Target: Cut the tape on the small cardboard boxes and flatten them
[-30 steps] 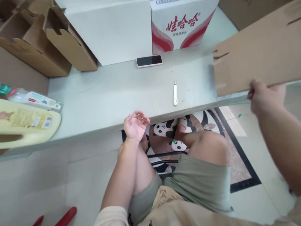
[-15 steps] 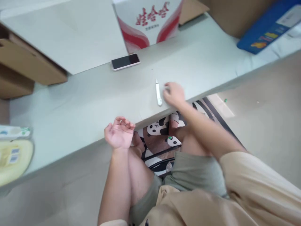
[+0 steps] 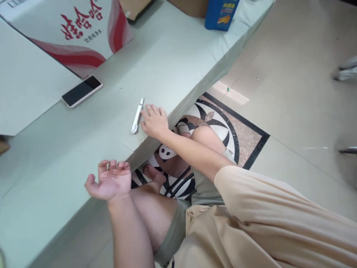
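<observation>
A white utility knife lies on the pale green tabletop, its narrow tip pointing away from me. Close against its right side, my right hand rests palm down with the fingers spread; the thumb is at the knife's edge, and whether it touches cannot be told. My left hand is turned palm up at the table's front edge, fingers loosely curled and apart, with nothing in it. Beyond the knife, to the left, a phone with a dark screen and pale case lies flat.
A white and red carton stands behind the phone, beside a plain white panel. At the far end are a blue package and a brown cardboard box. Below the table edge is a patterned floor.
The view has swung to the right, so the table and boxes shift left. My right hand has gone from curled fingers to spread ones beside the knife. My left hand stays palm up.
</observation>
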`<control>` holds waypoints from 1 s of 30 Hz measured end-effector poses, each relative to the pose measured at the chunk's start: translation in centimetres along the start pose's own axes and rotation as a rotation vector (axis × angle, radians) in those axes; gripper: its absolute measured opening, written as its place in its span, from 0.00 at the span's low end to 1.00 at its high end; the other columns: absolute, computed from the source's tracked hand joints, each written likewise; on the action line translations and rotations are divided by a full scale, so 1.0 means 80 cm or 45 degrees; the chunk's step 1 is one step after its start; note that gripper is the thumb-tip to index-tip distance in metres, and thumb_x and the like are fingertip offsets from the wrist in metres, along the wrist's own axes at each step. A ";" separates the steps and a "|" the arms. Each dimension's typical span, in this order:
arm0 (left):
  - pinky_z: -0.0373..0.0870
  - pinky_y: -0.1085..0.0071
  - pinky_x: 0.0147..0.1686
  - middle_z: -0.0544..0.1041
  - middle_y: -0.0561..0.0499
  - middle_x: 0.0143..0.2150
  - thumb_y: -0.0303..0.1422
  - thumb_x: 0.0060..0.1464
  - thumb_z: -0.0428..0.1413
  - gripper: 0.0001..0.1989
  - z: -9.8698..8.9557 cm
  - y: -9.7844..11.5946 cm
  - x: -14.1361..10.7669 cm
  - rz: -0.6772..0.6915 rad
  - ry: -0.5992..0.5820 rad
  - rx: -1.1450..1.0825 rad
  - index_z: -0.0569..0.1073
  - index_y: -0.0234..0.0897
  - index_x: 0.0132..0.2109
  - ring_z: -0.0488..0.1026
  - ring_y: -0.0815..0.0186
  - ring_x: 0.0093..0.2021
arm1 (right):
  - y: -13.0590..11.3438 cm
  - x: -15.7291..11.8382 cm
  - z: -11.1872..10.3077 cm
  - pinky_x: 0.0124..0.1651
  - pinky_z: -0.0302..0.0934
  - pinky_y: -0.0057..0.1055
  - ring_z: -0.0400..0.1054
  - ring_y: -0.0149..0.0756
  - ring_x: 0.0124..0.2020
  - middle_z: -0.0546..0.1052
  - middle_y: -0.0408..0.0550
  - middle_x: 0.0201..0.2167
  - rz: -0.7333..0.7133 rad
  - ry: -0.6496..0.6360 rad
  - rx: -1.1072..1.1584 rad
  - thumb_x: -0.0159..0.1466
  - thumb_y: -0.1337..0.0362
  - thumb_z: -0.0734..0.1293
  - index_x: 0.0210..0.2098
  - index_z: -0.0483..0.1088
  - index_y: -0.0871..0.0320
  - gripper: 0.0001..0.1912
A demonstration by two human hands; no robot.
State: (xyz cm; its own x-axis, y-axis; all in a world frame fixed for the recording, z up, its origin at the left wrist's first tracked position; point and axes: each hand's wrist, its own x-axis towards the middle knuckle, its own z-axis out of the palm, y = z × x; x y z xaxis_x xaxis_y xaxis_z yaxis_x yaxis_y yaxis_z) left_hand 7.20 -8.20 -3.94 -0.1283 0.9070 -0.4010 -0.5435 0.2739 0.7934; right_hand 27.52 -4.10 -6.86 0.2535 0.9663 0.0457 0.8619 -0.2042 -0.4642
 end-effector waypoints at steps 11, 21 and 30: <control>0.71 0.72 0.26 0.70 0.54 0.25 0.48 0.36 0.56 0.18 -0.012 -0.010 0.001 0.010 -0.043 0.080 0.71 0.40 0.32 0.69 0.69 0.24 | -0.027 -0.007 -0.055 0.50 0.64 0.33 0.72 0.40 0.49 0.78 0.51 0.52 -0.354 -0.222 0.320 0.73 0.67 0.51 0.55 0.71 0.55 0.20; 0.75 0.70 0.27 0.74 0.48 0.25 0.46 0.32 0.58 0.18 -0.053 0.045 -0.003 0.102 0.148 0.250 0.77 0.37 0.28 0.71 0.66 0.26 | -0.023 0.028 -0.029 0.60 0.59 0.50 0.62 0.57 0.61 0.71 0.67 0.58 -0.284 -0.250 0.017 0.70 0.56 0.60 0.51 0.76 0.64 0.22; 0.69 0.68 0.29 0.68 0.53 0.17 0.35 0.49 0.52 0.10 -0.009 0.136 0.120 0.451 0.426 0.950 0.69 0.38 0.23 0.69 0.65 0.22 | -0.006 0.050 -0.038 0.43 0.63 0.41 0.73 0.50 0.45 0.79 0.64 0.45 -0.097 -0.406 0.150 0.66 0.72 0.57 0.54 0.69 0.63 0.19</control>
State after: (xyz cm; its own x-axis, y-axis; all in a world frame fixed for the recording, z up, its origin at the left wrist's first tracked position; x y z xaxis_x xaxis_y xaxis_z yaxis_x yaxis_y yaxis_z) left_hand -0.54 3.24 0.53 -0.4849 0.8693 -0.0957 0.2410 0.2381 0.9409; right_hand 29.49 -0.61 -3.76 0.0243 0.9822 -0.1862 0.8116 -0.1281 -0.5699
